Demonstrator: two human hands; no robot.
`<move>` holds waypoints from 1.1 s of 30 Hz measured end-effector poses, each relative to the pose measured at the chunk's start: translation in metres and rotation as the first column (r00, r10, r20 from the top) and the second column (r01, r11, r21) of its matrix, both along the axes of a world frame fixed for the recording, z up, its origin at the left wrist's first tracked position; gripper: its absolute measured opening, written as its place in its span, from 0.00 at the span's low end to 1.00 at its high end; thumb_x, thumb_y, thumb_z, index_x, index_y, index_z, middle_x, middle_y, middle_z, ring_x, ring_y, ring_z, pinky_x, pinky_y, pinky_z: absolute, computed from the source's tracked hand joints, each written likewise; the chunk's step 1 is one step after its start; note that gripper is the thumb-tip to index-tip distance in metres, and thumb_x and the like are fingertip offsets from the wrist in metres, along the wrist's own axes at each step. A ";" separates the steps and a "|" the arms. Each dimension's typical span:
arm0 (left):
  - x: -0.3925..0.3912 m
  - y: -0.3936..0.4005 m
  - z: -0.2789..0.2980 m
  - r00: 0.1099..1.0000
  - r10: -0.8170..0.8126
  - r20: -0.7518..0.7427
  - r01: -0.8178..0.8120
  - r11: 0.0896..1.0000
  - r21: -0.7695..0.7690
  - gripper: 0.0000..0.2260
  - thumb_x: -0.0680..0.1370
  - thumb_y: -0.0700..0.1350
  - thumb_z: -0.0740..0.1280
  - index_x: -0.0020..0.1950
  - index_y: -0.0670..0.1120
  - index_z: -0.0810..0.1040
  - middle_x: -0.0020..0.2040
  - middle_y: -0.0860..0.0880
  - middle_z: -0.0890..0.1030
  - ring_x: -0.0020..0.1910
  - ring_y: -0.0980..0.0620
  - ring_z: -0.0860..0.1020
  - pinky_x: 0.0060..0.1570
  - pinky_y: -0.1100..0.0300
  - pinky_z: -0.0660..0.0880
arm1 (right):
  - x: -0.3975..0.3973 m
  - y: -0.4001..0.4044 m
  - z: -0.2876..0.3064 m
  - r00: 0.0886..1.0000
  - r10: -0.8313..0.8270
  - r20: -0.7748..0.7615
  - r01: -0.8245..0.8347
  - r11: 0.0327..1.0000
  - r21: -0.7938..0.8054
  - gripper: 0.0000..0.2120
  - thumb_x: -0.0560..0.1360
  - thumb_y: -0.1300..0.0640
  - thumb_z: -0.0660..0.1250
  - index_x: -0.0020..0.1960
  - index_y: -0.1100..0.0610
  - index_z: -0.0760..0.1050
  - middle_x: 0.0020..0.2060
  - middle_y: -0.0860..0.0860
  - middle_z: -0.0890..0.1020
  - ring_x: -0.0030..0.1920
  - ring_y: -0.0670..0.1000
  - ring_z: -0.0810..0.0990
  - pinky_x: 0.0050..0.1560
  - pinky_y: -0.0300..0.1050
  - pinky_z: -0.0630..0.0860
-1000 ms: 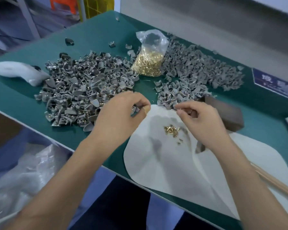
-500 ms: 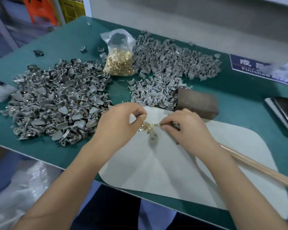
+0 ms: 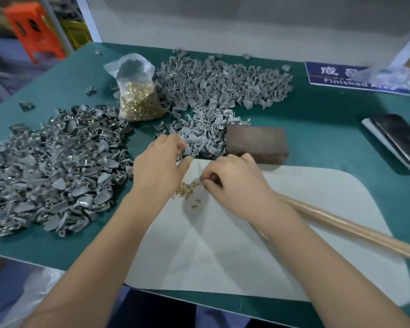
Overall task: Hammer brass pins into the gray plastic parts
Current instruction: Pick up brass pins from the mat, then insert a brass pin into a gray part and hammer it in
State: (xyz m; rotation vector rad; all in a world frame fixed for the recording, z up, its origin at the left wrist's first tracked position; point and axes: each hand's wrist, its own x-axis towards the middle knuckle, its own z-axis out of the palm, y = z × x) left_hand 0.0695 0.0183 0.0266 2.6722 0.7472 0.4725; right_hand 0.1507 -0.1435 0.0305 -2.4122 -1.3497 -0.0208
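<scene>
Few loose brass pins, small, shiny, cylindrical, in a little cluster on pale gray felt-like pad, between both hands. Left hand at near edge of light gray plastic parts pile, fingers curled down among the pieces; whether a piece is pinched, cannot tell. Right hand just right of the pins, fingertips drawn narrowly together at the pad; held item too small to tell. Second pile, darker gray parts with metallic glints, wedge-like and ribbed, spread at left. Clear crinkled plastic bag, upright, lower half full of brass pins, standing between the two piles. Dark brown rectangular block, speckled, touching far edge of pad and near pile. Pale wooden handle lying diagonally across pad, partly hidden behind right forearm. Black phone on white slab at right. Blue sign, "Finished" legible, partly covered by blurred clear plastic. Green matte table surface; plain gray wall behind; orange stool far left.
</scene>
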 end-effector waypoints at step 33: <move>0.018 -0.003 0.009 0.973 0.135 -0.186 -0.099 0.976 0.191 0.09 0.81 0.59 0.65 0.52 0.54 0.74 0.51 0.53 0.78 0.44 0.48 0.79 0.35 0.56 0.70 | 0.088 -0.076 0.002 0.892 -0.277 -0.357 0.427 0.775 0.466 0.08 0.74 0.58 0.71 0.43 0.45 0.78 0.37 0.41 0.82 0.41 0.47 0.80 0.47 0.55 0.80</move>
